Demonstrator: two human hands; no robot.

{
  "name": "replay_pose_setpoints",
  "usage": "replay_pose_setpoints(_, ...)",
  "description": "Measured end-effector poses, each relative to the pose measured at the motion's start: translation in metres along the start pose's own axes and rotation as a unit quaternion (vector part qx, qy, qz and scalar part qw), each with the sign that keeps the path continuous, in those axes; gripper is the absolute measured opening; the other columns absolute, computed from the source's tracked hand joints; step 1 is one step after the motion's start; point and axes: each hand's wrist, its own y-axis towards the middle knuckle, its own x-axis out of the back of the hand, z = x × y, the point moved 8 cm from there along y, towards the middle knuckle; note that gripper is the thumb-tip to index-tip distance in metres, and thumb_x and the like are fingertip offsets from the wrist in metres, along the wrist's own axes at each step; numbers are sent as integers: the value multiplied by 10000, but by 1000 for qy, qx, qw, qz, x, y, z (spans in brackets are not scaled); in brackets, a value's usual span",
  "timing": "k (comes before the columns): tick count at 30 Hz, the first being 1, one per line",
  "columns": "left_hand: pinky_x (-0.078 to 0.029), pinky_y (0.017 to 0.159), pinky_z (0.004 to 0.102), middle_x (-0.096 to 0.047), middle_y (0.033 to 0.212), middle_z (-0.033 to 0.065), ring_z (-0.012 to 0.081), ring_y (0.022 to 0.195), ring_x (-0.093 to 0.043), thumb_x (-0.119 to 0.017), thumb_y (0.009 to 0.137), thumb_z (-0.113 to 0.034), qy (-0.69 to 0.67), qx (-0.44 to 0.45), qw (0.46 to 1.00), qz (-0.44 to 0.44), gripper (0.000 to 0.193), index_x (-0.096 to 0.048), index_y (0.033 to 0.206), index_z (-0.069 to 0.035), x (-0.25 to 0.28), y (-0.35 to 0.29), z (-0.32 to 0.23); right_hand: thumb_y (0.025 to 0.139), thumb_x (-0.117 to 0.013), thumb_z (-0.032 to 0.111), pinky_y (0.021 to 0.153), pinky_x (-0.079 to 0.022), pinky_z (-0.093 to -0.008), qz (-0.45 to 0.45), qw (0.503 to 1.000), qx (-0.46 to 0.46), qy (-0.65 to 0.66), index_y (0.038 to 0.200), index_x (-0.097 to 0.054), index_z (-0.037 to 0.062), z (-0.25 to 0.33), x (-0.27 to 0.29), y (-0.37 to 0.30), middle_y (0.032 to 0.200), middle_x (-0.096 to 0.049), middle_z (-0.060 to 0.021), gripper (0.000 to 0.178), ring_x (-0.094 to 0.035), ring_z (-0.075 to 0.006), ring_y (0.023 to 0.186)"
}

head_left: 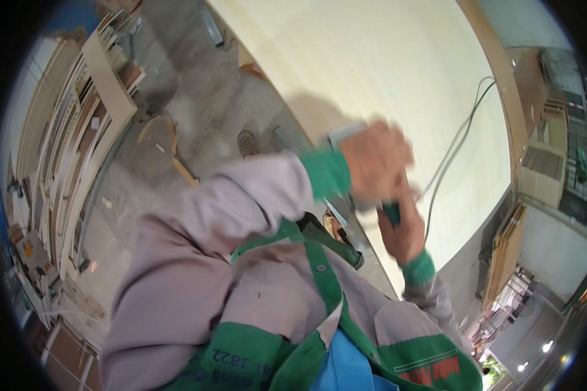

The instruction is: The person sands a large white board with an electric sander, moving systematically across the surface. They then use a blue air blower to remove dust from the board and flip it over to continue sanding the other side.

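Observation:
A corded power tool (391,214), its kind hidden by my hands and motion blur, sits at the near left edge of a large pale wooden panel (398,72). Dark green housing shows between my hands, and a flat grey part sticks out past my left hand. My left hand (376,159) is closed over the tool's far part, its fingers blurred. Nearer to me, my right hand (406,227) wraps around the green rear end. A dark cable (451,151) runs from near the tool across the panel to its right side.
Stacked wooden strips and boards (78,137) stand on the left. A curved wood offcut (184,168) lies on the concrete floor (202,111), with a shoe (246,143) close to the panel. More boards (502,251) lean at the right.

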Motion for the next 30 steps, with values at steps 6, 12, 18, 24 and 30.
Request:
replay_pose_setpoints(6, -474, 858, 384, -664, 1128, 81, 254, 1103, -581, -824, 723, -617, -43, -181, 956, 226, 706, -684, 1111, -44, -158, -11, -198, 811, -776, 83, 782, -592, -472, 33, 983, -173, -46, 1539, -388, 22, -88, 29, -240, 1134, -701, -239, 828, -715, -455, 962)
replay_pose_setpoints(12, -459, 839, 369, -648, 1077, 50, 237, 1060, -585, -901, 638, -514, -51, -168, 958, 226, 662, -681, 1082, -75, -153, -5, -176, 801, -820, 151, 735, -595, -489, 47, 978, -201, -8, 1506, -399, -1, -84, 18, -225, 1070, -713, -252, 835, -721, -468, 929)
replay_pose_setpoints(18, -524, 833, 421, -656, 1055, 75, 266, 1024, -616, -908, 587, -536, -65, -93, 988, 102, 700, -672, 1062, -78, -20, 10, -14, 821, -809, 143, 713, -600, -500, 64, 997, -45, -14, 1597, -302, -22, -24, 4, -12, 1202, -671, -282, 942, -720, -476, 926)
replay_pose_setpoints(24, -562, 878, 453, -694, 1107, 65, 316, 1070, -661, -869, 622, -506, 45, -20, 999, -23, 631, -707, 1112, -142, 150, 73, 200, 860, -766, 187, 795, -588, -515, 36, 996, 37, -73, 1650, -290, 196, 24, 3, 292, 1092, -719, -228, 922, -717, -441, 969)
replay_pose_setpoints(30, -522, 968, 447, -677, 1202, 165, 330, 1083, -655, -843, 660, -581, 237, 180, 955, 9, 768, -677, 1209, -69, 260, 147, 339, 920, -657, 132, 708, -564, -488, 18, 982, 111, -154, 1662, -262, 149, 43, 25, 502, 942, -738, -273, 840, -739, -415, 831)
